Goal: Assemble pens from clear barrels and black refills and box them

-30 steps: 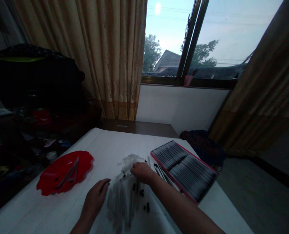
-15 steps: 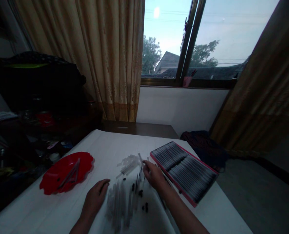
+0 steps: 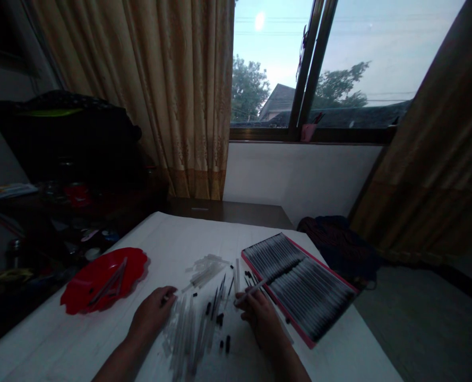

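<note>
My right hand (image 3: 259,313) pinches a clear tube (image 3: 251,291) just left of the box of pens (image 3: 299,281), which has a pink rim and rows of slim pens. My left hand (image 3: 152,313) is closed near the left side of the loose parts, with a small dark thing at its fingertips, too small to name. Between the hands lie several long clear tubes (image 3: 183,334), thin dark refills (image 3: 215,300) and small black caps (image 3: 228,344). Behind them is a pile of short clear pieces (image 3: 207,269).
A red scalloped plate (image 3: 140,265) holding clear tubes stands at the left on the white-covered table (image 3: 172,233). Beyond the table are a dark cabinet (image 3: 236,210), curtains and a window. Dark cloth (image 3: 335,239) lies to the right.
My right hand has come back toward me, and its tube has swung from upright to slanting right. My left hand has shifted slightly left and up.
</note>
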{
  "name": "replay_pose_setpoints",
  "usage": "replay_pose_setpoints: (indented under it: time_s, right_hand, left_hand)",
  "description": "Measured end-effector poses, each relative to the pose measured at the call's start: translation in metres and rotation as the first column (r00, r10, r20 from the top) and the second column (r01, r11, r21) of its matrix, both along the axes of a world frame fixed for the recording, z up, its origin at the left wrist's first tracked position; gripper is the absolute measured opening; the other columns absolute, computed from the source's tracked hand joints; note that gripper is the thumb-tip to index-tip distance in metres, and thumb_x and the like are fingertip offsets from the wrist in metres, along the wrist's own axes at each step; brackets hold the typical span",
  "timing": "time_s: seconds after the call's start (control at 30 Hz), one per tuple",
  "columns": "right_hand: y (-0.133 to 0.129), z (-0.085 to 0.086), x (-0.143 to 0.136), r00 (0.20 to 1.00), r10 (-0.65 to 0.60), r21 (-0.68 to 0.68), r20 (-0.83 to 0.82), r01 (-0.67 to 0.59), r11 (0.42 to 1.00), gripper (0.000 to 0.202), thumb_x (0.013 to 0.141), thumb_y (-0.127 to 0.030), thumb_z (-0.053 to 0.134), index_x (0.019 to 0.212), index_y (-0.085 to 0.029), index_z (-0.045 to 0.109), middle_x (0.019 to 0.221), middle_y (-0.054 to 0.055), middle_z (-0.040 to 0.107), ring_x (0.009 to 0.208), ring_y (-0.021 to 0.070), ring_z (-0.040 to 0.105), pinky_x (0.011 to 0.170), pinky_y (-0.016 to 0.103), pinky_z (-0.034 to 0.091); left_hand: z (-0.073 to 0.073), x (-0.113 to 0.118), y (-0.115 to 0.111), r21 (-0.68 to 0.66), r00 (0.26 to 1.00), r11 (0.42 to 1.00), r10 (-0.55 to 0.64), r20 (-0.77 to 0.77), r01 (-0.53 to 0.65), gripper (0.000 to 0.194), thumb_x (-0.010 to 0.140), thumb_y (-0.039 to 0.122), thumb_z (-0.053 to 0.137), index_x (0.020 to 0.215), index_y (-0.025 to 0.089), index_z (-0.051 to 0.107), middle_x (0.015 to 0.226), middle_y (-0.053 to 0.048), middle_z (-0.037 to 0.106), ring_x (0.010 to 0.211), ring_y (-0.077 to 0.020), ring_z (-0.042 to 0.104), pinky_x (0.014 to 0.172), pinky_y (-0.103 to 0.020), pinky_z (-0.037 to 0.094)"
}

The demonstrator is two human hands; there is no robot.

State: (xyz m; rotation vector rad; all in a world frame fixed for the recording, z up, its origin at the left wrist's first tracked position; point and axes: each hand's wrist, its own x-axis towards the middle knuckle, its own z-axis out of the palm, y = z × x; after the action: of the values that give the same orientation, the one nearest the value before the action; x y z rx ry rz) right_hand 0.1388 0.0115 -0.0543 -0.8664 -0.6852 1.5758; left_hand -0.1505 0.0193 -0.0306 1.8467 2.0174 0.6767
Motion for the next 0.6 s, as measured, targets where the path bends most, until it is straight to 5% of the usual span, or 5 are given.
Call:
replay_pose_setpoints:
  time_s: [0.2,0.37,0.6]
  right_hand:
    - [0.002,-0.003,-0.001,0.999,-0.017,-0.008,-0.032,0.017,1.0,0.045,0.063,-0.046,0.077,0.09,-0.02,0.053,0.086,0.007,0.07,0.073,0.0189,0.067,0.053,0.023,0.044]
    - [0.003,-0.004,-0.003,0.999,-0.029,-0.014,-0.029,0.028,0.999,0.043,0.064,-0.045,0.077,0.09,-0.02,0.053,0.087,0.006,0.07,0.071,0.0183,0.067,0.051,0.022,0.043]
    - [0.004,0.0,-0.004,0.997,-0.035,-0.032,-0.063,0.033,0.999,0.047,0.061,-0.046,0.078,0.089,-0.021,0.052,0.082,0.004,0.069,0.068,0.0172,0.066,0.051,0.021,0.042]
  left_hand:
    - [0.021,0.07,0.004,-0.013,0.947,0.975,-0.217,-0.238,0.22,0.022,0.084,0.03,0.048,0.091,0.027,0.068,0.098,-0.001,0.067,0.097,-0.0165,0.059,0.084,-0.025,0.04]
    - [0.017,0.112,0.022,-0.123,0.917,0.976,-0.211,-0.34,0.179,0.019,0.078,0.031,0.056,0.09,0.023,0.068,0.097,-0.006,0.067,0.098,-0.0219,0.058,0.081,-0.029,0.041]
    - [0.013,0.132,0.04,-0.204,0.91,0.975,-0.161,-0.381,0.087,0.022,0.073,0.025,0.056,0.09,0.016,0.068,0.1,-0.014,0.068,0.097,-0.0279,0.062,0.08,-0.035,0.043]
